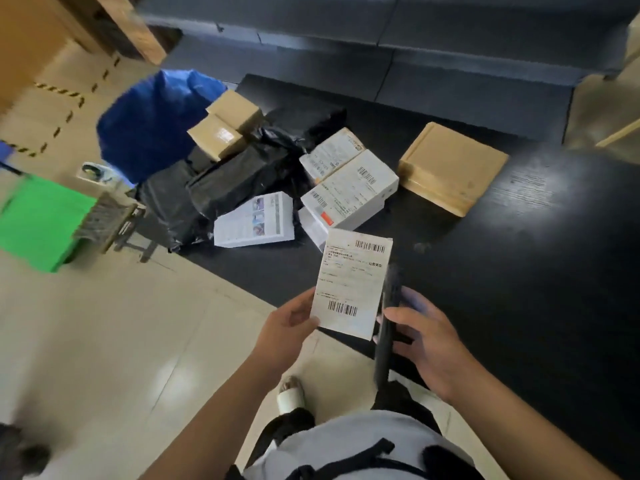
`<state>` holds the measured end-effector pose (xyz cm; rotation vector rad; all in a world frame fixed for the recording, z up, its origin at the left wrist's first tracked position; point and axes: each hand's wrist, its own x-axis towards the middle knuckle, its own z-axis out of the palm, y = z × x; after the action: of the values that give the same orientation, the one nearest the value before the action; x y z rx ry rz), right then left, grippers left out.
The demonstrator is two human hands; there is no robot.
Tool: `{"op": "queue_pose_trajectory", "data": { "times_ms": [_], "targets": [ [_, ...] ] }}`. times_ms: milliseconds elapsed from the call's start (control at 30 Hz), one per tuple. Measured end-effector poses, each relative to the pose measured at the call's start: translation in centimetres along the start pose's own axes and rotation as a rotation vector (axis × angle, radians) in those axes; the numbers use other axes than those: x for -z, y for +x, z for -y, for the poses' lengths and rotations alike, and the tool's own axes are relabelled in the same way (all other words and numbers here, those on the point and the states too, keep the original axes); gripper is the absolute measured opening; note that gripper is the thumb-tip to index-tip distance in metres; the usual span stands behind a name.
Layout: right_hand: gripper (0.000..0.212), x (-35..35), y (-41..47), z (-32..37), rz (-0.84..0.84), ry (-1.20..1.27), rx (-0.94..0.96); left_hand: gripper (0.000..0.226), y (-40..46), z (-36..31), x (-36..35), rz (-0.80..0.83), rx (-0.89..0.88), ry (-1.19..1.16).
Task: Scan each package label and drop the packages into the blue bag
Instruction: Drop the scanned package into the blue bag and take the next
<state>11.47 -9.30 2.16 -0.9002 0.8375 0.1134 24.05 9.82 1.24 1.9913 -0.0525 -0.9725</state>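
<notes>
Floor (104,323) is glossy beige tile, soft ceiling-light glare near centre. Black-yellow hazard tape (62,95) marks dashed lines on it, far left. Black woodgrain surface (519,271) fills the right side, bright reflection patch on it right of middle. Far side: dark grey panelled wall (381,26). Light wooden beam (138,26) slants across top left. Green bin (41,220) at left, small wooden stool (114,220) just beside it
</notes>
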Motion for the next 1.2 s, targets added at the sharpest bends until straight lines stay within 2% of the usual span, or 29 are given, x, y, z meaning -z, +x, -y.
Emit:
{"op": "queue_pose_trajectory", "data": {
  "times_ms": [167,333,433,667,767,1000,1200],
  "targets": [
    [0.036,-8.8,-0.9,-0.1,0.121,-0.101,0.099,0.056,-2.6,3.3,8.4,-0.017,-0.106,-0.141],
    [0.057,-19.3,-1.8,-2.8,0.227,-0.215,0.149,0.054,-5.6,8.2,17.9,-0.090,-0.166,-0.288],
    [0.052,-24.8,-1.8,-5.0,0.234,-0.246,0.174,0.057,-6.9,11.0,23.0,-0.090,-0.197,-0.361],
    [0.045,-33.6,-2.7,-7.6,0.230,-0.309,0.154,0.045,-8.3,15.5,31.1,-0.042,-0.189,-0.502],
    [0.039,-35.6,-2.0,-7.5,0.238,-0.319,0.141,0.045,-7.6,16.2,33.0,-0.039,-0.183,-0.502],
    [0.048,-41.9,3.2,-6.3,0.247,-0.322,0.112,0.046,-3.6,15.5,39.5,-0.029,-0.140,-0.581],
    [0.031,-48.2,10.1,-2.8,0.281,-0.228,0.088,0.038,2.4,11.8,46.8,-0.044,-0.066,-0.646]
  ]
}}
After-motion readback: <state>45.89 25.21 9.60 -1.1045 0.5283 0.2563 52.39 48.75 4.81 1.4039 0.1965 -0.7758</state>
